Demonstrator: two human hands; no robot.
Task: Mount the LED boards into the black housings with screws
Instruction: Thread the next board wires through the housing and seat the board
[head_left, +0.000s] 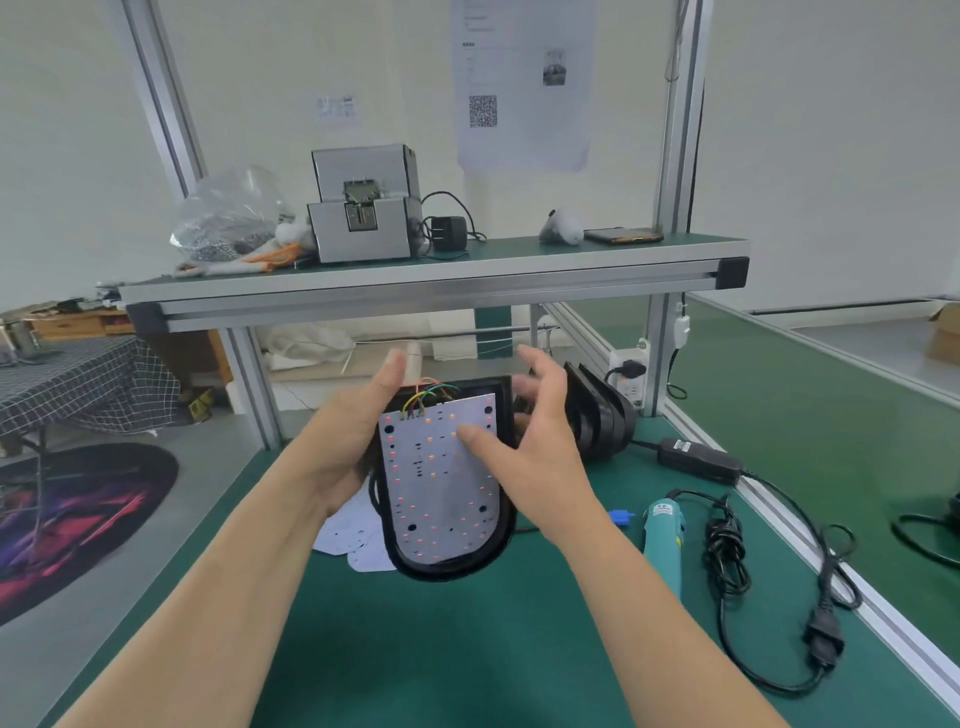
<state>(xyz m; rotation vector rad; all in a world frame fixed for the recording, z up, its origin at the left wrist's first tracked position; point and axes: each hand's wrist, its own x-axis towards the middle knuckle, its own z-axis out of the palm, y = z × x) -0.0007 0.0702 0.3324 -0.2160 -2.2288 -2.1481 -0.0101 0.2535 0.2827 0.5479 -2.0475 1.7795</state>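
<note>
A white LED board (441, 488) with red and orange LEDs and coloured wires at its top lies inside a black housing (457, 564), tilted up above the green table. My left hand (353, 436) grips the housing's left edge, thumb up. My right hand (530, 441) sits at the housing's right side with fingers spread and its thumb pressing on the board's upper part. More white LED boards (348, 540) lie flat on the table under the housing. A stack of black housings (602, 415) stands behind my right hand.
A teal electric screwdriver (665, 540) lies to the right with its black cable and plug (826, 639) and power adapter (701, 460). On the shelf above stand a screw feeder (363, 218), a bag of screws (228, 218) and a phone (623, 235).
</note>
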